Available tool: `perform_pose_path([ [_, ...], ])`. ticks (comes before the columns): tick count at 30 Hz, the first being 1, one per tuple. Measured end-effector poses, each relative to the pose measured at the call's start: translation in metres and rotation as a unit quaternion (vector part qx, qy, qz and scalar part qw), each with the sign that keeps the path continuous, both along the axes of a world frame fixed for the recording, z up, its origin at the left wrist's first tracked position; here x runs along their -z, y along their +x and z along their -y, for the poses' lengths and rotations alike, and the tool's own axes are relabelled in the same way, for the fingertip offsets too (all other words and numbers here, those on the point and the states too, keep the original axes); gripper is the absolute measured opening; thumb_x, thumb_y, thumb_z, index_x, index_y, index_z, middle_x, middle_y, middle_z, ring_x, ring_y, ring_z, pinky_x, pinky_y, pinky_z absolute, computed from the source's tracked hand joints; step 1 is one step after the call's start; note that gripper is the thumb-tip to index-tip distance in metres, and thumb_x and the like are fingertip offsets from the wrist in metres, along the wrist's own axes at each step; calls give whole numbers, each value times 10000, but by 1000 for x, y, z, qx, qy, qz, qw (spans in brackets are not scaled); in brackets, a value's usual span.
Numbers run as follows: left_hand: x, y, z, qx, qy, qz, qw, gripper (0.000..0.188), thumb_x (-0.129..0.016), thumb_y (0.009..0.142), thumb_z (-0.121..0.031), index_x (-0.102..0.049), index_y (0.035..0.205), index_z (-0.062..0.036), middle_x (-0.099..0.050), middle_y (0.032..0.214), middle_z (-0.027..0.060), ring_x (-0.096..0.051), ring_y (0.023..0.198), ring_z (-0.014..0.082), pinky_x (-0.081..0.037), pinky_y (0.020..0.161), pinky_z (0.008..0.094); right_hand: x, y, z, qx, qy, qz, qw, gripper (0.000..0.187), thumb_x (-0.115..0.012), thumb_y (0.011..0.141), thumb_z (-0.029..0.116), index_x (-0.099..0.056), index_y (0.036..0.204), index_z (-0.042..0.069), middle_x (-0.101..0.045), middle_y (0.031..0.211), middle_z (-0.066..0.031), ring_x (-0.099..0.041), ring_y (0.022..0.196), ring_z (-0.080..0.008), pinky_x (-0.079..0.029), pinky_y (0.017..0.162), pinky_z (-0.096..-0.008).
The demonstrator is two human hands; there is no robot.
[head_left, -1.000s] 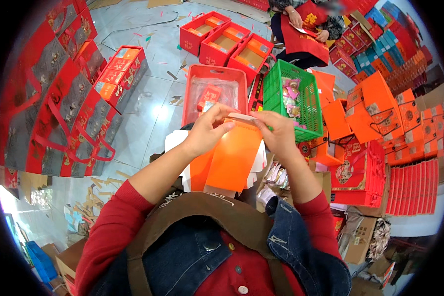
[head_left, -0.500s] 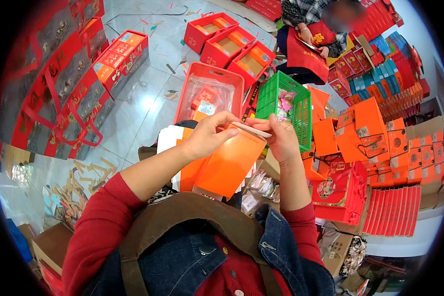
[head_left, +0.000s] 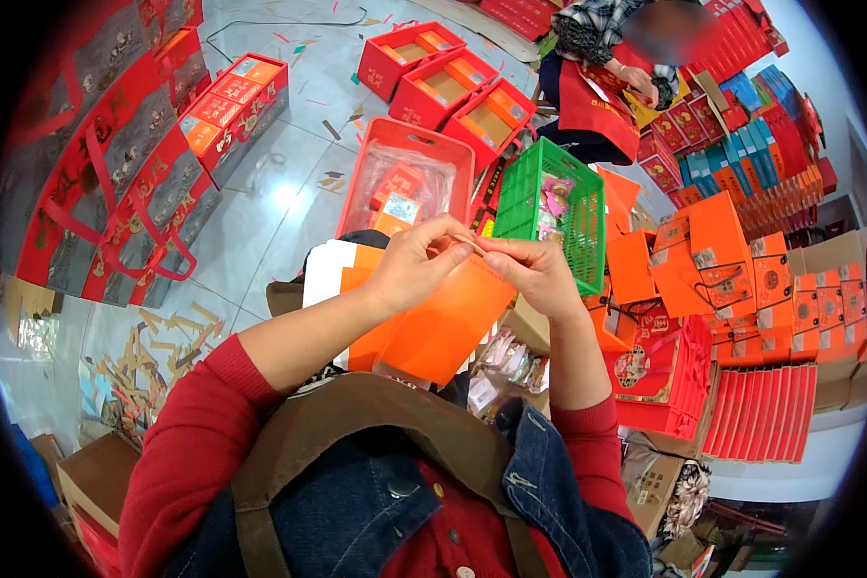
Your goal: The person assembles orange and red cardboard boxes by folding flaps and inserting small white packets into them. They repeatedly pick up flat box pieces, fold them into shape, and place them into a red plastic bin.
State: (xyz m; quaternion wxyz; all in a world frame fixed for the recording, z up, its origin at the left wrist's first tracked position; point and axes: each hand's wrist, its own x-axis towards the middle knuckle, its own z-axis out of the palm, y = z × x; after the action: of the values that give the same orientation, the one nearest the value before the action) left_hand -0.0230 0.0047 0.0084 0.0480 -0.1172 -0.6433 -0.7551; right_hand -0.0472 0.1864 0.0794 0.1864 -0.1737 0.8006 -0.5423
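In the middle of the frame, the left hand (head_left: 414, 267) and right hand (head_left: 538, 273) pinch the top edge of an orange carton (head_left: 441, 332) between thumbs and fingers, nearly meeting; half a second ago the right fingers stood apart beside its pale flap. Now the hands hide most of that flap, and the carton's depth is hard to make out.

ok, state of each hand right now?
Left hand: closed, pinching the far end of an orange piece.
Right hand: closed, pinching the same end.
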Motion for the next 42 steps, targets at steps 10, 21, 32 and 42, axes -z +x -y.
perform_pose_path([
  [10,-15,3,-1,-45,-36,2,998,141,-587,875,-148,-611,982,-59,-636,830,32,-556,699,90,-458,658,251,8,14,17,67,110,-380,916,243,-592,856,76,-631,1080,-10,-664,920,-163,-656,808,-197,-487,751,-244],
  [21,-10,4,-3,-27,0,-26,999,140,-589,863,-120,-630,983,-61,-638,893,25,-564,769,91,-455,680,244,2,7,2,49,-37,-3,998,276,-629,871,176,-646,1071,-14,-670,944,-46,-578,833,-74,-469,754,-220],
  [32,-18,5,6,52,-12,-2,999,252,-557,879,-53,-541,1130,-55,-577,1066,45,-560,925,100,-457,814,251,-21,8,11,49,74,-84,992,311,-684,814,104,-629,1097,-12,-669,939,-53,-570,804,-59,-471,696,-213],
  [42,-20,6,6,3,-31,-37,999,293,-606,865,-117,-528,1141,-57,-513,908,13,-513,821,82,-444,735,248,-18,7,9,-23,129,-279,951,321,-680,805,146,-618,1080,-7,-664,939,-159,-646,785,-204,-493,700,-286],
])
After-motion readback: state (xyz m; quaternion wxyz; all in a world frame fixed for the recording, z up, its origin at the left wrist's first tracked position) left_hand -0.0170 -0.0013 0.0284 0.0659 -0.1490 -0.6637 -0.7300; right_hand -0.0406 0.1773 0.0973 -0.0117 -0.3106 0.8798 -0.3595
